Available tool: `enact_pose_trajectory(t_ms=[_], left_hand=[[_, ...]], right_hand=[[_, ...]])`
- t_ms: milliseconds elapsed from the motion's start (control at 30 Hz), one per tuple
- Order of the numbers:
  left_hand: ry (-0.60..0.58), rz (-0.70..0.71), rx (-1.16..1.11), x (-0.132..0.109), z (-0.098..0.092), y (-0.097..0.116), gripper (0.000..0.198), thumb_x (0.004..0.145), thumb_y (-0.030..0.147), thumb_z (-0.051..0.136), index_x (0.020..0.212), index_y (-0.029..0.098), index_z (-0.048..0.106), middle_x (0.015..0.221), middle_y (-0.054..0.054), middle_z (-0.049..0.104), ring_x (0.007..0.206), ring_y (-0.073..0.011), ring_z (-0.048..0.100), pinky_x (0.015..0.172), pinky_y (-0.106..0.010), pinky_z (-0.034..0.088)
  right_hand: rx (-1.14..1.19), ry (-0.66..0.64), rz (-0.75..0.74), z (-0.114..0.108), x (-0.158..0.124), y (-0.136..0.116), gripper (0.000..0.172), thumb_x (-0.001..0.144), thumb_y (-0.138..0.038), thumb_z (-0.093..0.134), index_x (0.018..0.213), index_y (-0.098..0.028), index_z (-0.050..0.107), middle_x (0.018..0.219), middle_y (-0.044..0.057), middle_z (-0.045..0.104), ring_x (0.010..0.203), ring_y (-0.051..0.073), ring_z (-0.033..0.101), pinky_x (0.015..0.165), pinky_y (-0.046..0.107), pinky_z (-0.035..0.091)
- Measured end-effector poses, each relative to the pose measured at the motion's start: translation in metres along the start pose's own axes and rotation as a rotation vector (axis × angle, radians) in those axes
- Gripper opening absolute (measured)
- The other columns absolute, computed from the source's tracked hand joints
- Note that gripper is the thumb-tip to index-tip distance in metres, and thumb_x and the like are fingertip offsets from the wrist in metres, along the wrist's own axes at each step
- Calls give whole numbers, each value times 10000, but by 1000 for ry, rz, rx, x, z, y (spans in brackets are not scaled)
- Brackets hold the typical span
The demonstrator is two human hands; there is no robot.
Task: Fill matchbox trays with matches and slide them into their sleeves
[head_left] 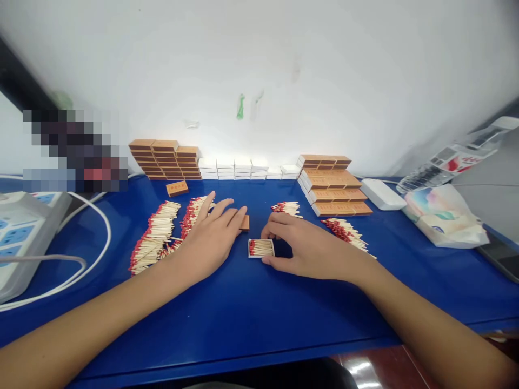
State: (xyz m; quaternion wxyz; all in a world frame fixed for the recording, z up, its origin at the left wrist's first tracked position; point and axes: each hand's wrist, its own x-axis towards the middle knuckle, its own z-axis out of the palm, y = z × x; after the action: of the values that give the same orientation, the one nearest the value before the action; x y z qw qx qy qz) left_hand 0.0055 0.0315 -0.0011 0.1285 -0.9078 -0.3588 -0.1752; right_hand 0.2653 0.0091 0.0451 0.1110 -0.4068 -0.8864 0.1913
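Observation:
A white matchbox tray point(261, 248), filled with red-headed matches, rests on the blue table. My right hand point(304, 240) is closed on its right end, thumb at the near edge and fingers at the far edge. To the left, my left hand point(213, 235) is palm down with its fingers stretched out and apart. Just under its fingertips shows part of an orange matchbox sleeve point(245, 223); whether they touch it is hidden. Loose matches point(160, 229) lie in a long heap left of that hand, and a second heap point(193, 212) is partly behind its fingers.
Brown matchboxes point(164, 159) stand stacked at the back left, white trays point(242, 167) along the wall, stepped orange boxes point(334, 186) at right. One matchbox point(177, 188) lies alone. More matches point(348, 235), a power strip point(20, 237), a white adapter point(383, 194) and a tissue pack point(446, 216) flank these.

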Motion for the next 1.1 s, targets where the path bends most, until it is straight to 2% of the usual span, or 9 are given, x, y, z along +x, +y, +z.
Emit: enact_pose_trajectory(t_ms=[100, 200, 300, 400, 500, 667, 967, 1100], left_hand=[[16, -26, -17, 3, -4, -5, 431, 1109, 269, 511, 1503, 129, 614, 1269, -166, 759, 1317, -345, 641, 1311, -703, 309], [47, -21, -76, 2, -11, -11, 497, 1119, 419, 532, 1487, 96, 622, 1229, -180, 753, 1225, -337, 678, 1253, -645, 422], [83, -14, -117, -3, -15, -16, 548, 1133, 500, 481, 1473, 96, 625, 1256, -178, 762, 1182, -327, 714, 1101, -544, 577], [123, -16, -166, -8, -15, -17, 567, 1129, 552, 474, 1478, 128, 617, 1306, -164, 765, 1156, -301, 752, 962, -449, 646], [171, 2, -221, -12, -13, -15, 540, 1118, 534, 530, 1498, 157, 598, 1304, -138, 777, 1143, -270, 774, 955, -395, 651], [225, 26, -229, -16, -13, -11, 544, 1119, 482, 563, 1572, 184, 528, 1264, -116, 791, 1106, -244, 792, 976, -371, 648], [182, -12, -267, -20, -18, -8, 573, 1118, 460, 578, 1636, 246, 456, 1341, -82, 772, 1165, -228, 782, 1017, -358, 632], [157, -5, -251, -19, -21, -10, 546, 1125, 482, 558, 1615, 254, 479, 1285, -66, 796, 1082, -232, 799, 951, -361, 641]], right_hand=[[13, 24, 5, -6, 2, 6, 152, 924, -295, 765, 1051, -227, 714, 1010, 39, 719, 856, 214, 665, 758, 351, 495], [6, 94, 39, -12, 4, 17, 158, 910, -296, 765, 1045, -228, 716, 942, 24, 733, 820, 210, 667, 733, 345, 481], [9, 188, 57, -13, 7, 28, 179, 911, -304, 764, 1062, -221, 716, 983, 33, 752, 814, 200, 675, 732, 338, 484], [32, 245, 37, -10, 9, 28, 190, 915, -320, 774, 1066, -219, 719, 971, 27, 754, 791, 185, 670, 710, 322, 479], [53, 282, 2, -6, 8, 19, 205, 920, -323, 787, 1079, -216, 714, 985, 30, 754, 804, 180, 671, 707, 310, 477], [31, 332, -36, -4, 6, 7, 226, 958, -354, 780, 1119, -212, 708, 1025, 42, 763, 838, 187, 689, 732, 317, 490], [80, 285, -121, -8, 2, 10, 259, 963, -323, 803, 1189, -222, 726, 1023, 34, 757, 798, 172, 703, 762, 319, 535], [124, 263, -114, -9, 2, 12, 259, 955, -326, 817, 1185, -233, 744, 1006, 29, 763, 781, 167, 709, 768, 323, 556]])
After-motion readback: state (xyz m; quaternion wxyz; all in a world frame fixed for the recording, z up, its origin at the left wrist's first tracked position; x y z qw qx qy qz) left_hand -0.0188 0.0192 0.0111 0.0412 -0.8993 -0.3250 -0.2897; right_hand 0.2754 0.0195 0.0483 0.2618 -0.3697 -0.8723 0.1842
